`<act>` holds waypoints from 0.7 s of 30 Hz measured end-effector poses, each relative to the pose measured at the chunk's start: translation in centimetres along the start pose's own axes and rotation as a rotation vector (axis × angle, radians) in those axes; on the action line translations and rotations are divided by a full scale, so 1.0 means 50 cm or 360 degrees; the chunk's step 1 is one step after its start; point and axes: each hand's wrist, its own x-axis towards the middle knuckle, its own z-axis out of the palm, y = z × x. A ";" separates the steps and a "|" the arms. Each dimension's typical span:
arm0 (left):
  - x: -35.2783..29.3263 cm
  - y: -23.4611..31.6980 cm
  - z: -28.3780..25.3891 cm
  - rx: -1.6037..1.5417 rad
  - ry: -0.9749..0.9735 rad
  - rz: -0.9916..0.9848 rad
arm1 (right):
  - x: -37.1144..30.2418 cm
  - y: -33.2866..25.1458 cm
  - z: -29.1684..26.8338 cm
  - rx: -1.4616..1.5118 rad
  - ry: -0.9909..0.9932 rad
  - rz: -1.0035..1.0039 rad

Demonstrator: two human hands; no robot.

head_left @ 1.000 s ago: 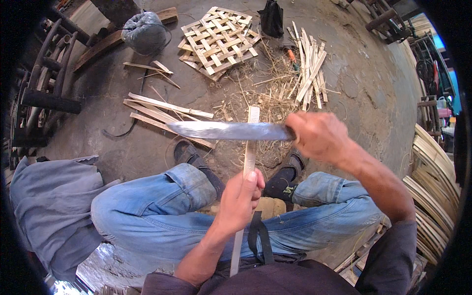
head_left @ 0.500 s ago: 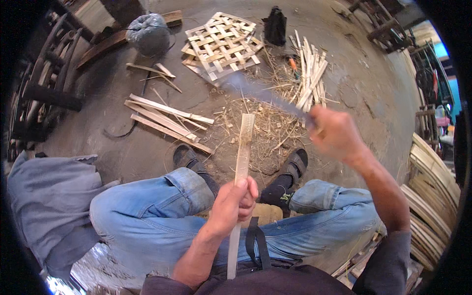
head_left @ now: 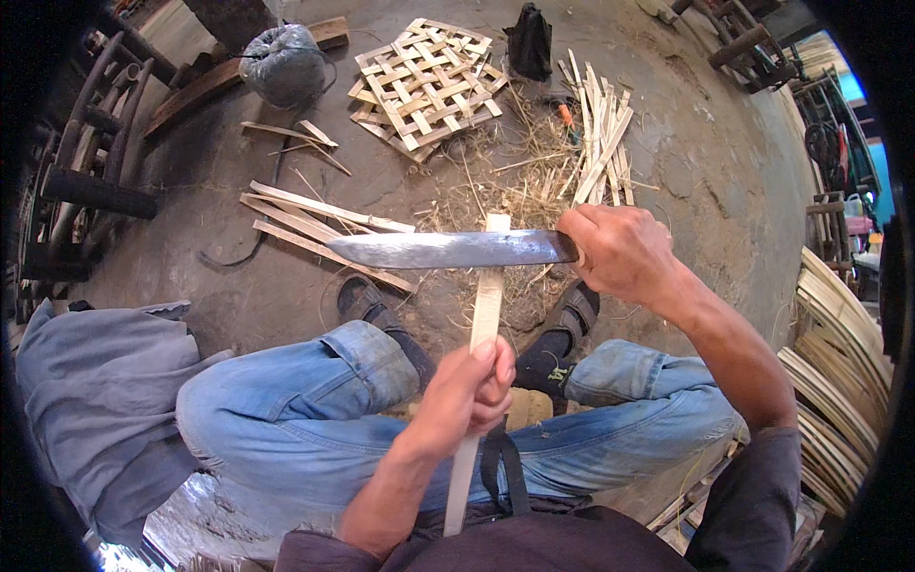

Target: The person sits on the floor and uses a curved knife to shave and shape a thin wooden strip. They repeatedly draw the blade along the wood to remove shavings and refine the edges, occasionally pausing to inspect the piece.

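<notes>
My left hand (head_left: 467, 396) is closed round a flat, pale bamboo strip (head_left: 487, 310), which stands up from my lap and points away from me. In my right hand (head_left: 618, 250) is the handle of a long machete (head_left: 448, 250). Its broad steel blade points left and lies across the strip near the far end, hiding a short piece of it. The strip's tip shows just beyond the blade. Whether the edge bites into the strip I cannot tell. The machete's handle is mostly covered by my fingers.
Split strips (head_left: 324, 234) lie left on the floor, more strips (head_left: 602, 133) on the right. Woven lattice panels (head_left: 429, 81), a black bag (head_left: 530, 43) and a grey plastic bundle (head_left: 283, 65) are farther off. Shavings (head_left: 515, 205) litter the floor. Curved slats (head_left: 839, 381) are stacked at right.
The machete has come down and toward me from a blurred, slanted position and now lies level across the strip. My left hand and the strip have shifted slightly right.
</notes>
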 end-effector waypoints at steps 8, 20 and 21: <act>-0.045 -0.008 0.002 0.0053 -0.0207 0.0131 | -0.002 0.252 -0.026 -0.0096 0.0623 0.0766; -0.027 0.004 -0.001 0.0099 -0.0005 0.0137 | -0.011 -0.013 -0.018 0.0010 0.0166 0.0055; -0.026 0.004 0.003 0.0118 0.0005 0.0142 | -0.009 -0.003 -0.019 0.0058 0.0164 0.0206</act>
